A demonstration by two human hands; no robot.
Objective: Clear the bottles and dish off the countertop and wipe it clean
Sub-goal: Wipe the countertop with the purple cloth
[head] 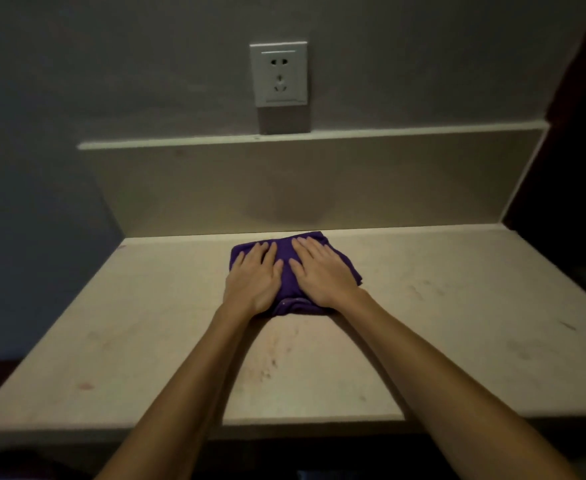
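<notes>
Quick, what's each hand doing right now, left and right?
Left hand: open, palm flat, pressing on the purple cloth.
Right hand: open, palm flat on the same cloth, beside the left; gripping nothing.

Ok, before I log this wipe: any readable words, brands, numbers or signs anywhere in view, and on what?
None can be read.
Wall socket: no lettering shows on its plate.
Purple cloth under the left hand and right hand: no label in view.
Countertop: only stains and scuffs.
</notes>
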